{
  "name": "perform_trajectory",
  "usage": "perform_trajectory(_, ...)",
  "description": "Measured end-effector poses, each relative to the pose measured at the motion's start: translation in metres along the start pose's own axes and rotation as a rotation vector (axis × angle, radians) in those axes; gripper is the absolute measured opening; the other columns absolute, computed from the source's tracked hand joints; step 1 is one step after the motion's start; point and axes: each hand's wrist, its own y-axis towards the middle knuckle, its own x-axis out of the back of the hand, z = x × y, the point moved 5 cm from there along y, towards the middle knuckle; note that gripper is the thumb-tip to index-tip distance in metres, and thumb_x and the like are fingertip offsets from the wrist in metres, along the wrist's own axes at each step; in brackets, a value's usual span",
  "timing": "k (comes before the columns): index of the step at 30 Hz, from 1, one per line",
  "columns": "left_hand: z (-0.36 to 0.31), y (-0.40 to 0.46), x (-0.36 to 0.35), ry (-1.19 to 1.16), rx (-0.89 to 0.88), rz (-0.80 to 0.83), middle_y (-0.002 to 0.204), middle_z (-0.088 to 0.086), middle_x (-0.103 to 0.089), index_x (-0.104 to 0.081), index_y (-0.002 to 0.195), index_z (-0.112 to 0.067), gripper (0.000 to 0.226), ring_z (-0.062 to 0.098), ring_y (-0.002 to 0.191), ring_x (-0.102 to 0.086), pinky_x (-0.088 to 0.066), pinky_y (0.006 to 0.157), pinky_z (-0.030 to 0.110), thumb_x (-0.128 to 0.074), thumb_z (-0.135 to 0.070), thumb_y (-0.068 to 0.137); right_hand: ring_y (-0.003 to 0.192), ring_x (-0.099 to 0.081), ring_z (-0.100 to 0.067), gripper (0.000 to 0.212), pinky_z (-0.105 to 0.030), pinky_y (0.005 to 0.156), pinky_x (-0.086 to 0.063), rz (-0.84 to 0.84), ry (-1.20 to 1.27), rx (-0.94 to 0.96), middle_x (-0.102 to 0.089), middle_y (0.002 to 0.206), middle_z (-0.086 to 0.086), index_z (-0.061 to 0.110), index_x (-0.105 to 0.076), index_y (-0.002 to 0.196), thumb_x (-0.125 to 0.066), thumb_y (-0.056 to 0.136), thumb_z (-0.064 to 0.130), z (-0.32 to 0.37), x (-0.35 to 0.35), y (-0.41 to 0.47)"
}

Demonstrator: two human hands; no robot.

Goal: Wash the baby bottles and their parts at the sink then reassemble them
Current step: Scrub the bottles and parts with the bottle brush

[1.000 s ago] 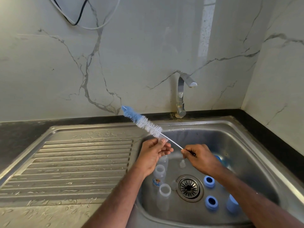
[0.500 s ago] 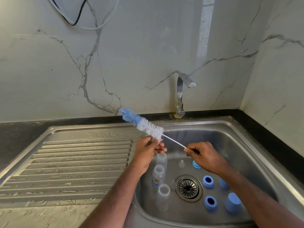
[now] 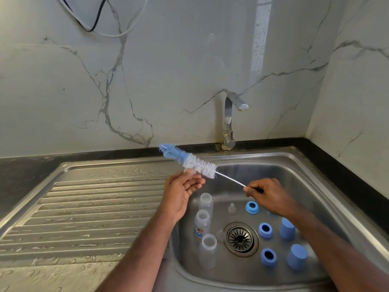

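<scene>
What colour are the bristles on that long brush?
The brush bristles are blue at the tip and white nearer the wire handle, seen in the head view.

Both forearms bare w/ no sleeves; left hand [image 3: 181, 194] & right hand [image 3: 271, 197] ungloved, no rings/watch.

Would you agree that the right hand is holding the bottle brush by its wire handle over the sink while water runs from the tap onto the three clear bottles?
Not quite: the tap is dry, with no water coming from its spout in the head view. The rest holds: the right hand pinches the bottle brush by its wire handle over the sink, and three clear bottles lie in the basin.
</scene>
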Motion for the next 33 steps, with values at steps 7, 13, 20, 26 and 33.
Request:
perform_trajectory(7, 0.021, -0.004, -0.008, 0.676, -0.137, 0.111, 0.089, 0.000, -0.075, -0.076, 0.088, -0.016, 0.026, 0.011, 0.081, -0.068, -0.053, 0.070, 0.020, -0.069, 0.008, 0.082, 0.056, -0.058, -0.013, 0.026, -0.028, 0.060, -0.048, -0.103, 0.113, -0.078, -0.064, 0.059, -0.001, 0.028, -0.073, 0.073, -0.065, 0.097, 0.030, -0.020, 0.022, 0.002)
perform_trajectory(13, 0.048, -0.011, -0.032, 1.079, -0.230, 0.382, 0.086, -0.010, -0.072, -0.073, 0.090, -0.023, 0.026, 0.002, 0.082, -0.064, -0.047, 0.075, 0.013, -0.074, -0.001, 0.076, 0.053, -0.055, -0.006, 0.029, -0.025, 0.061, -0.046, -0.060, 0.117, -0.140, -0.061, 0.053, 0.006, 0.025, -0.072, 0.071, -0.064, 0.098, 0.029, -0.034, 0.022, 0.003)
perform_trajectory(20, 0.097, -0.014, -0.048, 1.516, -0.192, 0.808, 0.094, -0.020, -0.053, -0.071, 0.095, -0.030, 0.031, 0.005, 0.097, -0.048, -0.041, 0.090, 0.033, -0.088, -0.024, 0.070, 0.063, -0.062, -0.012, 0.025, -0.025, 0.065, -0.049, 0.055, 0.051, -0.161, -0.072, 0.072, -0.009, 0.020, -0.076, 0.078, -0.066, 0.097, 0.033, -0.041, 0.021, 0.002)
perform_trajectory(26, 0.121, -0.024, -0.076, 1.805, -0.169, 0.996, 0.090, -0.014, -0.066, -0.073, 0.100, -0.027, 0.027, 0.004, 0.083, -0.053, -0.033, 0.080, 0.030, -0.083, -0.027, 0.076, 0.061, -0.059, -0.009, 0.026, -0.023, 0.063, -0.047, 0.079, 0.069, -0.169, -0.068, 0.065, 0.000, 0.020, -0.076, 0.077, -0.065, 0.097, 0.032, -0.047, 0.021, 0.001)
perform_trajectory(33, 0.158, -0.030, -0.079, 1.973, -0.108, 1.188, 0.109, -0.007, -0.071, -0.072, 0.111, -0.028, 0.037, 0.019, 0.105, -0.061, -0.035, 0.097, 0.031, -0.082, -0.023, 0.075, 0.050, -0.052, -0.004, 0.029, -0.021, 0.058, -0.042, 0.107, 0.060, -0.183, -0.063, 0.056, 0.003, 0.020, -0.076, 0.074, -0.067, 0.096, 0.036, -0.054, 0.017, 0.008)
